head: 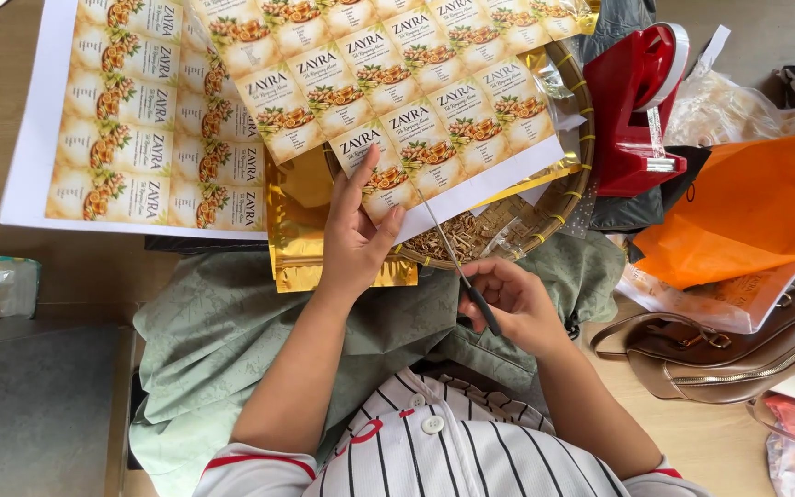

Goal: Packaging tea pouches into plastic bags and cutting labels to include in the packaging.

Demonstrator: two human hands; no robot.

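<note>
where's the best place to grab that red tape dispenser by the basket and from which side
Probably around the red tape dispenser's narrow middle body, coming down from above with fingers on its two long sides. Keep clear of the end with the cutter and loose tape, and the woven basket crowds its left side, so approach from the right.

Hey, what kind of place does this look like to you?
Probably a home or small workshop where goods get packed by hand. The left hand steadies a printed label sheet while the right hand cuts it with scissors; gold foil pouches and a red tape dispenser lie close by.
</note>
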